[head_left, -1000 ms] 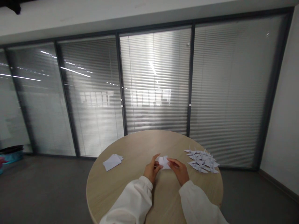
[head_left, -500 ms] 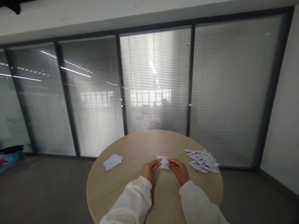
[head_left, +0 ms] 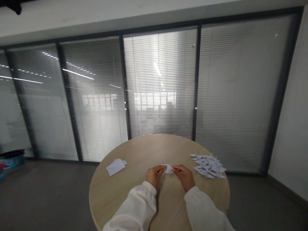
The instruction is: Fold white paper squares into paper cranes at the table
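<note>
A small piece of folded white paper (head_left: 168,169) lies low on the round wooden table (head_left: 134,189) between my two hands. My left hand (head_left: 154,175) pinches its left edge with fingers closed. My right hand (head_left: 184,175) pinches its right edge the same way. Both arms wear white sleeves. The paper looks flattened and narrow, mostly covered by my fingertips.
A pile of several folded white paper cranes (head_left: 209,165) lies on the table to the right of my hands. A small stack of white square sheets (head_left: 116,166) rests at the table's left. Glass walls with blinds stand behind; grey floor surrounds the table.
My left hand came down from a raised pose onto the paper. The paper, earlier spread in a star-like shape, is now pressed flatter and narrower between both hands.
</note>
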`<action>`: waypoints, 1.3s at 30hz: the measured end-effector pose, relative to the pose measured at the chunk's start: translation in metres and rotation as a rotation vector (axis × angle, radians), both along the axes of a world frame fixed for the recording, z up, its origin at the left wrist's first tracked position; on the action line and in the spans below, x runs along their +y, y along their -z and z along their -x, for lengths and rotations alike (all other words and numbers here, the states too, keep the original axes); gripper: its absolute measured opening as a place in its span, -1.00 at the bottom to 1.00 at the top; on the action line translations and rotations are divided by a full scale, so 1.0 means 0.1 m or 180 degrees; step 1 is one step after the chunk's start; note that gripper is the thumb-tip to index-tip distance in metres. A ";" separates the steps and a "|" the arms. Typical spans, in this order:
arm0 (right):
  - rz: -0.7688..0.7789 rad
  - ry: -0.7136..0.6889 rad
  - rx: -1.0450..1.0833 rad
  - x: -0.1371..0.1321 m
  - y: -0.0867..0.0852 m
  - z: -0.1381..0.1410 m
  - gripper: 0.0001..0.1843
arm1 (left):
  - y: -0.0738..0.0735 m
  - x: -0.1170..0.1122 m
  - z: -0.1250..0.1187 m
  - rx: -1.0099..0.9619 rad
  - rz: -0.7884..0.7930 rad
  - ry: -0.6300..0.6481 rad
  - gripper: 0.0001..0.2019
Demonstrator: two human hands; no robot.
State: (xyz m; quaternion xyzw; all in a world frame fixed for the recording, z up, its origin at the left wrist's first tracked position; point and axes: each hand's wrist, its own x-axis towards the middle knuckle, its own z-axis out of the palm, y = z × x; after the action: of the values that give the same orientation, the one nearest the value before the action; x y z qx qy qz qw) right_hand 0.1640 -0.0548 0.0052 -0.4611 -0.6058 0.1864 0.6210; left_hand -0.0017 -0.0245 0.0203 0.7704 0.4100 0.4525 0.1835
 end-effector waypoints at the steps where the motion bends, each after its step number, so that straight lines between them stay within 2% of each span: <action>1: -0.0022 0.0009 -0.0021 0.00 0.00 0.00 -0.74 | 0.00 0.00 0.00 0.0019 0.0000 -0.0023 -0.76; 7: -0.0304 0.0086 -0.0247 0.03 0.05 0.00 -0.75 | 0.00 -0.01 -0.02 0.0019 0.0005 -0.0024 -0.74; 21: -0.0462 0.0142 -0.0575 0.01 0.05 0.00 -0.79 | -0.02 -0.05 -0.06 0.0180 0.0102 -0.0027 -0.72; 39: -0.0198 0.0305 -0.0287 0.02 0.03 -0.06 -0.76 | -0.02 -0.03 -0.04 0.0081 0.0026 -0.0123 -0.74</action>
State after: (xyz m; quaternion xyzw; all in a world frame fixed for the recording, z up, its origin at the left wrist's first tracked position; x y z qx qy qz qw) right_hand 0.1695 -0.0525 0.0023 -0.4780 -0.6159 0.1166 0.6153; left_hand 0.0027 -0.0270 0.0220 0.7673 0.4289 0.4444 0.1726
